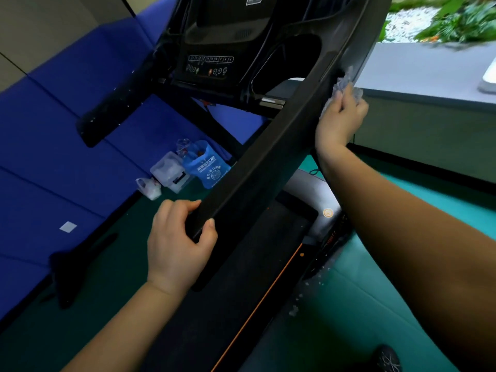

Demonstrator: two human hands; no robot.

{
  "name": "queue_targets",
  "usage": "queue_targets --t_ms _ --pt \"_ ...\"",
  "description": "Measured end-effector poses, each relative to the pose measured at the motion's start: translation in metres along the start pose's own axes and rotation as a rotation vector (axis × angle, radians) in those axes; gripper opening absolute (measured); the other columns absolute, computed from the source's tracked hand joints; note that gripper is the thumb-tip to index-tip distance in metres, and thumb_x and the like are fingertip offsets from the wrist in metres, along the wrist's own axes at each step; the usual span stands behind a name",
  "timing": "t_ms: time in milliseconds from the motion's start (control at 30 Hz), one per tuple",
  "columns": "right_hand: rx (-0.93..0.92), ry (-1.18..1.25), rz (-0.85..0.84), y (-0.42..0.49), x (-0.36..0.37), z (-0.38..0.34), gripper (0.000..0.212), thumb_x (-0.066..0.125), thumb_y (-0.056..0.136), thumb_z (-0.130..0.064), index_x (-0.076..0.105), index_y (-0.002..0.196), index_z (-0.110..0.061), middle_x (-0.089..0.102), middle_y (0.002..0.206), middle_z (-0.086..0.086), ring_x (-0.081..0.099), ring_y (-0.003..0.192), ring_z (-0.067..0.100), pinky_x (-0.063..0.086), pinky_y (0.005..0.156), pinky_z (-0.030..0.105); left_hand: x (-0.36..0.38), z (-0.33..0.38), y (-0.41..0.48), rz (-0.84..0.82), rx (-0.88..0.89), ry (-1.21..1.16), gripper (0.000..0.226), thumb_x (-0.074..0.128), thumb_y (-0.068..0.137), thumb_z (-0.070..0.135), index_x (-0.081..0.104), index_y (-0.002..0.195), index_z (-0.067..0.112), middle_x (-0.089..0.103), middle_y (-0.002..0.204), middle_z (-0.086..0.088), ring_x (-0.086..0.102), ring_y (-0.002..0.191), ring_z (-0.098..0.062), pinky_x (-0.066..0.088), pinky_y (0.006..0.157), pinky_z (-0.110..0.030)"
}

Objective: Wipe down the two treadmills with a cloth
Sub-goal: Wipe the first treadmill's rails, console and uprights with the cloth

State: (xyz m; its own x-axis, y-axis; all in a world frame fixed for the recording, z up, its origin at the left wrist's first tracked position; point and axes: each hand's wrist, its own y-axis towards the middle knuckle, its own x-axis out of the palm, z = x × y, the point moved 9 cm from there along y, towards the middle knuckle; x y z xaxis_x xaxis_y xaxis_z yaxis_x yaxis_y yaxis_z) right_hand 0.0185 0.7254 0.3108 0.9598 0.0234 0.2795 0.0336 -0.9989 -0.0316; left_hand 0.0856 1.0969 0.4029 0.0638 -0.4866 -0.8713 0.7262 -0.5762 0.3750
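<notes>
**Cloth on the far stretch of the treadmill handrail**

We take the long black handrail [268, 157] of the treadmill [241, 291] as our landmark; it runs on a slant from its near end up to the console. Our left hand [179, 237] is clamped round the near end of the handrail, the thumb over the top edge and the fingers curled under it. Our right hand [339, 119] is further up the handrail, on its outer side, with the fingers bunched round a pale cloth [342, 85]. The hand presses the cloth flat against the handrail, and a crumpled edge of it sticks out above the fingers.

Left of the upper end of the handrail is the console [209, 64], dark, with a row of small buttons. The second handrail [115, 103] reaches out beyond it, well apart from the first. Below the handrail lies the black belt [236, 304] with an orange stripe along its edge.

On the green floor [375, 318], left of the handrail's middle, a blue bag [208, 169] stands beside a clear plastic box [169, 170] and a small plastic bag [149, 186]. Blue mats [53, 130] cover the wall behind them. Right of the handrail runs a grey ledge [416, 76], with plants [456, 20] past it. A dark shoe [386, 358] shows near the bottom edge.
</notes>
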Motion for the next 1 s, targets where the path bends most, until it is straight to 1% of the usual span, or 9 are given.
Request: queue_targets --t_ms 100,300,433,533,567,667,767,867,1000 --pt "-0.06 -0.089 -0.036 -0.046 -0.005 0.01 0.036 0.049 0.097 -0.018 0.056 0.13 -0.003 0.043 0.119 0.008 0.052 0.111 0.019 0.04 0.103 0.026 0.001 -0.001 -0.002 -0.004 0.005 -0.006 0.048 0.046 0.075 0.049 0.06 0.106 0.016 0.048 0.093 0.006 0.049 0.09 -0.013 0.04 0.074 -0.03" --pt "-0.057 -0.039 -0.113 -0.143 -0.007 0.018 0.041 0.048 0.095 -0.014 0.051 0.134 -0.002 0.035 0.122 0.009 0.047 0.117 0.024 0.035 0.11 0.037 -0.001 0.0 -0.001 0.022 0.005 -0.022 0.037 0.053 0.076 0.042 0.059 0.103 0.018 0.045 0.094 0.01 0.044 0.09 -0.007 0.035 0.076 -0.027" --pt "-0.167 -0.063 -0.243 -0.229 -0.015 0.02 0.045 0.047 0.093 -0.015 0.049 0.138 -0.011 0.038 0.126 0.013 0.046 0.118 0.02 0.038 0.109 0.035 -0.004 0.0 -0.002 0.044 0.032 -0.055 0.034 0.054 0.078 0.042 0.059 0.103 0.019 0.046 0.094 0.007 0.044 0.091 -0.009 0.033 0.076 -0.026" --pt "-0.243 -0.101 -0.362 -0.278 -0.027 0.022 0.046 0.052 0.093 -0.006 0.048 0.138 -0.012 0.037 0.126 0.01 0.039 0.118 -0.003 0.03 0.106 0.011 -0.004 0.0 -0.004 0.044 0.04 -0.068 0.031 0.057 0.081 0.039 0.059 0.105 0.019 0.046 0.096 0.007 0.047 0.094 -0.011 0.033 0.077 -0.026" --pt "-0.26 -0.118 -0.376 -0.282 -0.032 0.021 0.044 0.054 0.092 -0.008 0.051 0.136 -0.01 0.038 0.124 0.009 0.039 0.115 -0.006 0.028 0.103 0.007 -0.003 -0.001 -0.004 0.042 0.037 -0.075 0.032 0.056 0.08 0.04 0.059 0.105 0.02 0.046 0.097 0.007 0.049 0.096 -0.013 0.036 0.077 -0.028" --pt "-0.08 -0.095 -0.247 -0.24 -0.045 0.034 0.042 0.057 0.09 -0.023 0.058 0.129 -0.008 0.054 0.119 0.009 0.053 0.098 -0.001 0.037 0.094 0.005 -0.002 -0.003 -0.003 0.025 0.034 -0.091 0.037 0.053 0.078 0.044 0.059 0.106 0.022 0.048 0.099 0.007 0.052 0.099 -0.016 0.04 0.077 -0.03" --pt "0.208 0.025 -0.12 -0.172 -0.054 0.061 0.04 0.05 0.097 -0.021 0.053 0.135 -0.012 0.061 0.129 0.003 0.057 0.116 0.008 0.042 0.104 0.023 0.0 -0.006 -0.002 0.019 0.033 -0.115 0.038 0.053 0.078 0.044 0.059 0.108 0.022 0.047 0.1 0.008 0.051 0.096 -0.012 0.038 0.076 -0.027" --pt "0.302 0.051 -0.19 -0.136 -0.037 0.071 0.039 0.039 0.101 -0.025 0.052 0.135 -0.011 0.058 0.133 0.005 0.055 0.122 0.017 0.043 0.102 0.025 0.001 -0.008 -0.001 0.027 0.043 -0.153 0.038 0.054 0.077 0.043 0.06 0.107 0.02 0.048 0.099 0.008 0.046 0.092 -0.006 0.034 0.075 -0.018" --pt "0.324 0.239 -0.27 -0.135 0.002 0.062 0.042 0.032 0.101 -0.028 0.044 0.138 -0.013 0.052 0.137 0.001 0.051 0.124 0.014 0.035 0.113 0.038 0.001 -0.009 0.0 0.045 0.067 -0.17 0.044 0.051 0.074 0.047 0.061 0.105 0.017 0.048 0.095 0.009 0.047 0.092 -0.008 0.036 0.08 -0.023"
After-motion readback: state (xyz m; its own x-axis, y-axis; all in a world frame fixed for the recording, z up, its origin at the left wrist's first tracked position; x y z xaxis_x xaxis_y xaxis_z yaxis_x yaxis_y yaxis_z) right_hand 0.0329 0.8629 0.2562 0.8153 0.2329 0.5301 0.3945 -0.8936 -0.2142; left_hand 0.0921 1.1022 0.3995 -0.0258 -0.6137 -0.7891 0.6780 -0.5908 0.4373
